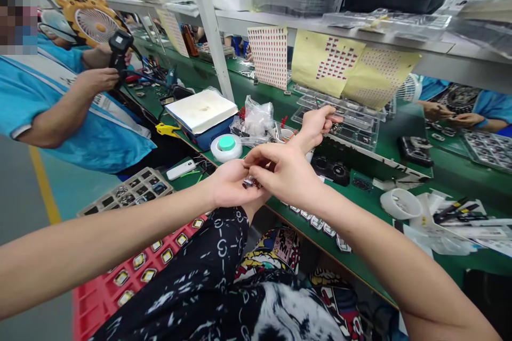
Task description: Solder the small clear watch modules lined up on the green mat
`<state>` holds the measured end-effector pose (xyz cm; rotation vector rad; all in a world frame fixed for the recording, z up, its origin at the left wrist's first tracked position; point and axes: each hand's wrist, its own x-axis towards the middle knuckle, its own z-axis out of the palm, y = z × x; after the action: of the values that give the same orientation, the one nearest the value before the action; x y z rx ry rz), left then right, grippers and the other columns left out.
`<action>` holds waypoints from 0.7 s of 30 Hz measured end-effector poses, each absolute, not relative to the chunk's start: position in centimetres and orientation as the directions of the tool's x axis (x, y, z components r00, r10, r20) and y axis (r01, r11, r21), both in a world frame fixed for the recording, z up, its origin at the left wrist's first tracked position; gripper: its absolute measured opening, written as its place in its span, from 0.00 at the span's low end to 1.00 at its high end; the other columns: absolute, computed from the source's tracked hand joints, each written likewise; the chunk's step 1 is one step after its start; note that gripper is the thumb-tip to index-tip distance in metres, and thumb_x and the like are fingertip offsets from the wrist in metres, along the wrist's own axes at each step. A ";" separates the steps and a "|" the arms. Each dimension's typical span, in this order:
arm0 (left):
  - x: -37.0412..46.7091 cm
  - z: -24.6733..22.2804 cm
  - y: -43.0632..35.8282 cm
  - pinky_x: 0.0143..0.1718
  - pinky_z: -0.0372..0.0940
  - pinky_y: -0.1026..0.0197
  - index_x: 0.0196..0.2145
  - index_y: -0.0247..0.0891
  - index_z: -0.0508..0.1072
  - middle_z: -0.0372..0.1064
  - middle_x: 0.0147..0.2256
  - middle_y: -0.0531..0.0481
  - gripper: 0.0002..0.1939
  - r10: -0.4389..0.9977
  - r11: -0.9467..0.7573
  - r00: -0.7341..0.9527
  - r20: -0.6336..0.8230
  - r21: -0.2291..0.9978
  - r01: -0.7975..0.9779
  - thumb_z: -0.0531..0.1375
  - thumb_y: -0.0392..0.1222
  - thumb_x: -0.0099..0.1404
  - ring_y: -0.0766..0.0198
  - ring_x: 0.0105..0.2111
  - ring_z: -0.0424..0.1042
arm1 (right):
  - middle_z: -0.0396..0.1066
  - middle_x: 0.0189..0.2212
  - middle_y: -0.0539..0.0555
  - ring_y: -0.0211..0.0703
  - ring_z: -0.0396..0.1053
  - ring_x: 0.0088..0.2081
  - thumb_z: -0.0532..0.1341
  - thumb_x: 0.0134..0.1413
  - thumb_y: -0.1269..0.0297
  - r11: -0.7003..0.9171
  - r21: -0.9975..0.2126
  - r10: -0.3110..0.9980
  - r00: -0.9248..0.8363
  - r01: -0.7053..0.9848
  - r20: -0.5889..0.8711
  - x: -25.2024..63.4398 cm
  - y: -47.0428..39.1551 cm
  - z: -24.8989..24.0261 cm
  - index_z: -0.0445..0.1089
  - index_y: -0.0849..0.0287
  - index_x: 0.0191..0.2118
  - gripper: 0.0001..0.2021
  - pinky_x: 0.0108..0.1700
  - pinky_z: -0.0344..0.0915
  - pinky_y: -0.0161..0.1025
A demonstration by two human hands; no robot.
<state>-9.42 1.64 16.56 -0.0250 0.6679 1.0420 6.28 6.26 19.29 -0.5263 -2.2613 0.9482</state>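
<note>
My left hand (230, 184) is turned palm up and cupped, with several small dark and shiny parts (251, 183) lying in it. Over that palm, my right hand (286, 173) has thumb and fingertips drawn together in a pinch. Whatever sits between those fingertips is too small to make out. Behind my hands, another person's hand (316, 125) reaches to the clear plastic trays (356, 128) on the green bench. That person's forearm passes partly behind my right hand.
A red tray (94, 298) with square parts lies below left, near a compartment tray (128, 192). On the green bench (384, 261) are a white round dispenser (226, 147), a white cup (400, 203) and a row of small parts (314, 219). A co-worker (60, 101) holds a black device (119, 53).
</note>
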 end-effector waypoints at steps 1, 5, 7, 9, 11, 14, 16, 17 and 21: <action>-9.6 16.5 1.6 0.50 0.76 0.54 0.48 0.32 0.72 0.77 0.41 0.42 0.13 0.774 0.539 0.338 -0.536 0.275 -0.796 0.50 0.30 0.73 0.58 0.41 0.81 | 0.78 0.34 0.46 0.37 0.74 0.38 0.59 0.58 0.76 0.631 -0.769 0.580 -0.721 0.102 0.380 6.3 6.4 19.3 0.76 0.55 0.38 0.11 0.42 0.70 0.36; -10.3 16.3 1.5 0.58 0.72 0.47 0.48 0.30 0.72 0.77 0.42 0.39 0.11 0.738 0.586 0.385 -0.554 0.243 -0.773 0.52 0.33 0.74 0.52 0.48 0.80 | 0.79 0.37 0.49 0.35 0.75 0.38 0.55 0.57 0.80 0.572 -0.819 0.603 -0.700 0.044 0.383 6.3 6.8 19.3 0.77 0.59 0.40 0.15 0.44 0.70 0.35; -10.5 16.3 1.3 0.59 0.72 0.46 0.48 0.29 0.72 0.78 0.43 0.38 0.12 0.729 0.602 0.403 -0.553 0.240 -0.761 0.52 0.33 0.73 0.50 0.49 0.80 | 0.79 0.36 0.49 0.34 0.74 0.37 0.57 0.55 0.81 0.579 -0.814 0.622 -0.668 0.043 0.408 6.1 6.9 19.2 0.77 0.59 0.39 0.14 0.42 0.70 0.34; -10.6 16.3 1.3 0.59 0.72 0.45 0.49 0.29 0.72 0.78 0.43 0.38 0.13 0.734 0.596 0.390 -0.556 0.251 -0.763 0.51 0.33 0.73 0.50 0.49 0.80 | 0.77 0.32 0.48 0.34 0.73 0.34 0.61 0.56 0.78 0.580 -0.815 0.646 -0.625 0.026 0.439 5.7 6.8 19.2 0.76 0.59 0.37 0.09 0.40 0.68 0.33; -10.6 16.3 1.3 0.59 0.72 0.44 0.50 0.31 0.72 0.78 0.42 0.39 0.13 0.748 0.569 0.353 -0.562 0.269 -0.777 0.51 0.32 0.73 0.51 0.49 0.81 | 0.76 0.30 0.47 0.34 0.71 0.31 0.64 0.57 0.73 0.575 -0.818 0.652 -0.603 -0.004 0.461 5.3 6.8 19.3 0.75 0.59 0.35 0.03 0.37 0.66 0.33; -10.7 16.3 1.1 0.58 0.73 0.45 0.50 0.32 0.72 0.79 0.42 0.39 0.14 0.754 0.545 0.320 -0.573 0.276 -0.791 0.50 0.33 0.74 0.51 0.48 0.81 | 0.74 0.27 0.47 0.33 0.67 0.29 0.66 0.61 0.62 0.567 -0.824 0.646 -0.613 -0.015 0.455 5.1 6.8 19.6 0.74 0.59 0.32 0.08 0.34 0.62 0.33; -10.8 16.5 1.0 0.58 0.73 0.46 0.49 0.31 0.73 0.78 0.43 0.38 0.13 0.752 0.548 0.325 -0.574 0.269 -0.792 0.50 0.34 0.74 0.51 0.48 0.81 | 0.71 0.24 0.47 0.33 0.65 0.27 0.62 0.66 0.54 0.529 -0.849 0.652 -0.631 -0.020 0.421 5.1 6.9 19.7 0.72 0.59 0.30 0.16 0.32 0.60 0.34; -10.9 16.6 0.9 0.57 0.73 0.46 0.49 0.30 0.73 0.78 0.43 0.37 0.13 0.750 0.553 0.333 -0.571 0.265 -0.790 0.50 0.34 0.74 0.51 0.47 0.81 | 0.69 0.23 0.47 0.33 0.63 0.27 0.60 0.68 0.52 0.507 -0.862 0.660 -0.633 -0.024 0.405 5.1 7.0 19.8 0.71 0.59 0.28 0.19 0.31 0.58 0.34; -11.2 17.0 0.5 0.56 0.74 0.48 0.50 0.29 0.72 0.78 0.44 0.36 0.14 0.752 0.568 0.355 -0.555 0.274 -0.776 0.51 0.33 0.74 0.51 0.46 0.82 | 0.64 0.21 0.45 0.32 0.58 0.25 0.63 0.64 0.49 0.519 -0.855 0.680 -0.613 0.013 0.403 4.8 6.9 20.0 0.66 0.58 0.25 0.21 0.30 0.54 0.35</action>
<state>-11.17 0.52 17.01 -0.0381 0.6958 0.9873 4.85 6.89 20.02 -0.5643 -2.0017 1.1179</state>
